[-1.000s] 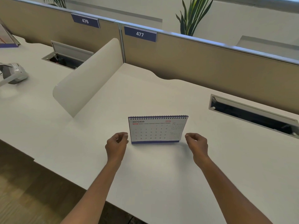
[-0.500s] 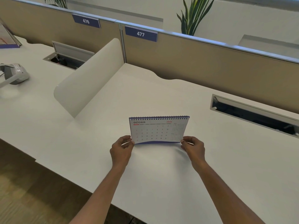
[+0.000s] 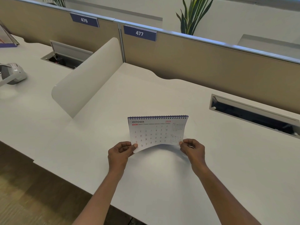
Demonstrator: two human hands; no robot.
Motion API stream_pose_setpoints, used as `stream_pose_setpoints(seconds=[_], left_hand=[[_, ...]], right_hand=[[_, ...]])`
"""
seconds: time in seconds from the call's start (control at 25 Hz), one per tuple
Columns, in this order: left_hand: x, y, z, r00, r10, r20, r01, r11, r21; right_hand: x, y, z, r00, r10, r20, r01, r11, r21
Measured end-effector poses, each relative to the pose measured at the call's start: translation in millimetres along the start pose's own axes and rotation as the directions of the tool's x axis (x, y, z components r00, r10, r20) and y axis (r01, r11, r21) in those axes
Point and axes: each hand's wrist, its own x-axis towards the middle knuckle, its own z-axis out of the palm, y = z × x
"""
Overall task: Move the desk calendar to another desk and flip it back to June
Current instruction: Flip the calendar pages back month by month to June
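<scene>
Am pinching OCTOBER page point(image 3: 155, 132) of desk calendar: my left hand point(image 3: 121, 152) gripping near-left corner, right hand point(image 3: 193, 149) gripping near-right corner, page bowing above white table point(image 3: 162, 176).

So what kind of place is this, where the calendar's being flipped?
Most likely an open-plan office: white desks share tan divider panels carrying numbered plates 476 and 477, with a cable tray set into the desktop.
</scene>
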Motion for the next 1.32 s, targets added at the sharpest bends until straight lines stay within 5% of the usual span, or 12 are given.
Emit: stream_pose_setpoints(seconds=[0.52,0.8,1.32], left_hand=[[0,6,-9,0.999,0.032,0.039,-0.035,0.997,0.067],[-4,19,-10,0.985,0.011,0.175,0.0,0.998,-0.063],[8,44,-16,0.986,0.073,0.148,-0.051,0.988,-0.146]], right_hand=[[-5,-3,1,0.999,-0.036,-0.014,0.036,0.999,-0.034],[-7,-5,-1,0.999,-0.046,-0.009,0.045,0.997,-0.067],[-7,-40,-21,0.974,0.119,0.195,-0.18,0.926,0.332]])
